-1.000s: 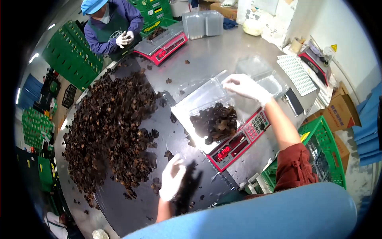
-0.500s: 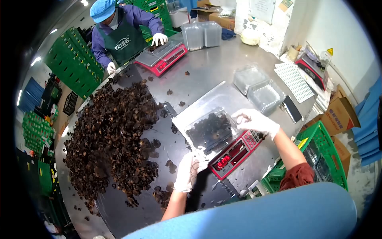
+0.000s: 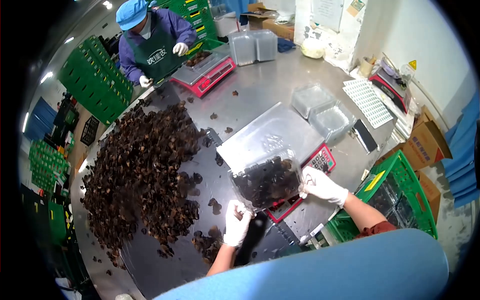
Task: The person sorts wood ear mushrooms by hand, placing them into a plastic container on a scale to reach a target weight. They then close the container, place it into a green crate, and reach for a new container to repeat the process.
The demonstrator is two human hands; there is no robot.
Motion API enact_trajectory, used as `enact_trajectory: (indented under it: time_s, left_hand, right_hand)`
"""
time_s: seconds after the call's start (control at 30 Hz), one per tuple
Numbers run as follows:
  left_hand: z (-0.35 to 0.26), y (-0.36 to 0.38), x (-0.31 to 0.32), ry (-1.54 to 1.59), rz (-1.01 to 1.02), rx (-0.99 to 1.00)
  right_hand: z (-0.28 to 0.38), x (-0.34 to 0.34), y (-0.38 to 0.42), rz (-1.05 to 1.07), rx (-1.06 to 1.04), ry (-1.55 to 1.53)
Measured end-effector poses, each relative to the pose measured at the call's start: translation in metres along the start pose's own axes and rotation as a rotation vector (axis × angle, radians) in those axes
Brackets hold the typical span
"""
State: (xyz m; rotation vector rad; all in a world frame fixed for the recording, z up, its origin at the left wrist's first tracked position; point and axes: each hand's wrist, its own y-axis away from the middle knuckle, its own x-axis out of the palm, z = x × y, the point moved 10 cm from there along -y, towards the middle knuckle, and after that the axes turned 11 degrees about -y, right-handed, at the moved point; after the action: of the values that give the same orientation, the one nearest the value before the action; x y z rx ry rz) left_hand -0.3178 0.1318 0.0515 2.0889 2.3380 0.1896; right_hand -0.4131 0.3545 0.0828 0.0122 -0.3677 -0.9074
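A clear plastic clamshell box (image 3: 267, 182) filled with dark wood ear mushrooms is held up between my gloved hands. My left hand (image 3: 237, 222) pinches its near left corner, and my right hand (image 3: 324, 187) grips its right edge. The box hangs over the front of a red digital scale (image 3: 320, 159), hiding most of the display and part of the keypad. Behind the box, the scale's metal platform (image 3: 272, 131) shows with nothing standing on it. To the left spreads a large heap of loose wood ear mushrooms (image 3: 142, 175).
Open clear boxes (image 3: 332, 120) and a phone (image 3: 366, 136) lie beyond the scale. Label sheets (image 3: 367, 102) are at the right. A green crate (image 3: 417, 192) holding packed boxes stands by my right arm. Across the table, a co-worker (image 3: 155, 45) stands at another red scale (image 3: 205, 75).
Both hands have lifted the box off the scale platform and brought it towards me; its lid now looks raised less. The co-worker's hand has drawn back from the other scale.
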Motion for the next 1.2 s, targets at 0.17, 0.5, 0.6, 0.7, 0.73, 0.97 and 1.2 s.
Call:
enact_trajectory:
  time_s: [0.17, 0.5, 0.6, 0.7, 0.73, 0.97, 1.2]
  left_hand:
    - [-0.008, 0.01, 0.009, -0.009, 0.085, -0.028]
    - [-0.03, 0.023, 0.049, 0.039, 0.222, -0.018]
    - [-0.027, 0.031, 0.068, 0.023, 0.268, -0.009]
    - [-0.025, 0.035, 0.078, 0.013, 0.308, 0.042]
    - [-0.025, 0.036, 0.078, 0.022, 0.312, 0.026]
    - [-0.013, 0.026, 0.061, 0.044, 0.244, -0.087]
    - [-0.024, 0.022, 0.055, 0.039, 0.206, -0.11]
  right_hand:
    - [-0.006, 0.001, 0.032, -0.074, -0.018, -0.069]
    - [-0.005, -0.019, 0.093, -0.284, -0.065, -0.092]
    - [-0.015, -0.035, 0.108, -0.338, -0.149, -0.225]
    - [-0.008, -0.034, 0.123, -0.334, -0.253, -0.185]
    - [-0.005, -0.032, 0.127, -0.328, -0.278, -0.169]
    - [-0.008, -0.014, 0.131, -0.205, -0.037, -0.417]
    - [-0.016, -0.011, 0.108, -0.042, -0.083, -0.425]
